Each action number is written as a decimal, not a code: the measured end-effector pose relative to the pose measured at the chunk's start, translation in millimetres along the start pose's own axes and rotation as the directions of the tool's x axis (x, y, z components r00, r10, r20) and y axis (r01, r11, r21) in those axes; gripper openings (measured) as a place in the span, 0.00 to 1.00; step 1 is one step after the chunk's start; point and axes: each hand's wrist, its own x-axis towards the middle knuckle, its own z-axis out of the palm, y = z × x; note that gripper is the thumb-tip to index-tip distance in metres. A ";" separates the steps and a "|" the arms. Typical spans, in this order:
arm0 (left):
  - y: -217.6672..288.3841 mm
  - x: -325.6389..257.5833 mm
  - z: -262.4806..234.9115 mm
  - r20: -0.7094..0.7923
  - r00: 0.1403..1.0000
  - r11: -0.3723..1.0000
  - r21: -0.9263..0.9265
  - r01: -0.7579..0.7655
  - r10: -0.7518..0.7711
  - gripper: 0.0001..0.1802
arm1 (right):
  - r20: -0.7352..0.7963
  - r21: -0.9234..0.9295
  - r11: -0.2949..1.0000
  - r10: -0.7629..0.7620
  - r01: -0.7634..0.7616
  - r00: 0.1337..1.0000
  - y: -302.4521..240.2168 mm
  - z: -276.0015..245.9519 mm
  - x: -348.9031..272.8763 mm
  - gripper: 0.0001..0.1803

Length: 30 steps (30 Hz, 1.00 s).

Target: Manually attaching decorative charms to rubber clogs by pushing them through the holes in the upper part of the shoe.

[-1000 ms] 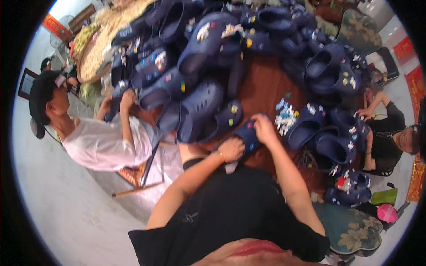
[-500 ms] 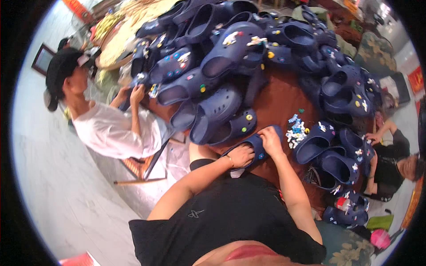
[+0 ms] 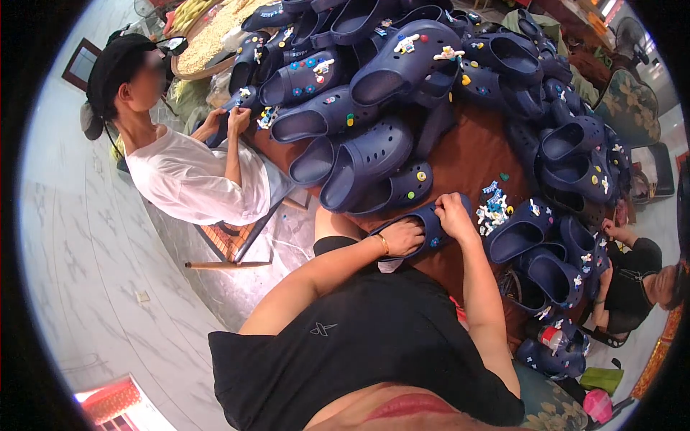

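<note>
A navy blue clog [image 3: 432,224] lies across my lap, its toe pointing right toward the table. My left hand [image 3: 402,237] reaches into its opening, the fingertips hidden under the upper. With curled fingers pressed together, my right hand [image 3: 453,215] rests on top of the toe; whatever it may pinch there is too small to make out. A blue charm [image 3: 435,243] sits on the clog's upper between my hands. Just right of the toe is a small heap of white, blue and yellow charms [image 3: 494,210] on the brown tabletop [image 3: 471,144].
Piled clogs [image 3: 374,158] fill the table's far and left parts, and more clogs [image 3: 550,276] stand at right. A person in white [image 3: 201,179] handles a clog at left; another in black [image 3: 632,280] sits at right. A bottle [image 3: 552,337] lies among clogs at lower right.
My view has shifted slightly, so the scene sits a little farther right. Both hands stay at the same clog, with only small finger movement. The person at left still handles a clog.
</note>
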 end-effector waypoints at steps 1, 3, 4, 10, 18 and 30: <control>-0.4 0.3 -0.2 0.000 1.000 1.000 -0.001 0.000 0.000 0.10 | 0.067 0.017 1.000 0.001 -0.002 0.998 -0.2 -3.6 2.4 0.08; -1.1 1.4 -1.3 0.028 0.999 1.000 -0.008 0.018 -0.018 0.10 | 0.102 0.006 1.000 -0.002 0.001 0.995 1.4 -6.6 7.2 0.09; -1.4 1.7 -0.9 0.028 0.999 1.000 -0.009 0.018 -0.018 0.10 | 0.137 -0.005 1.000 -0.005 0.005 0.991 1.3 -7.8 9.1 0.09; -2.2 1.3 -3.0 0.011 1.000 1.000 -0.007 0.012 -0.012 0.10 | 0.219 -0.019 0.997 0.071 -0.068 0.973 -6.6 -11.1 14.1 0.09; -3.7 -2.2 3.6 -0.094 0.993 0.997 0.032 -0.068 0.071 0.08 | 0.206 0.005 0.997 0.080 -0.083 0.975 -4.9 -7.7 9.5 0.09; -9.2 -3.1 0.5 -0.013 1.000 0.997 0.083 -0.005 0.006 0.08 | 0.098 -0.005 1.000 0.022 -0.022 0.995 -4.0 7.5 4.3 0.09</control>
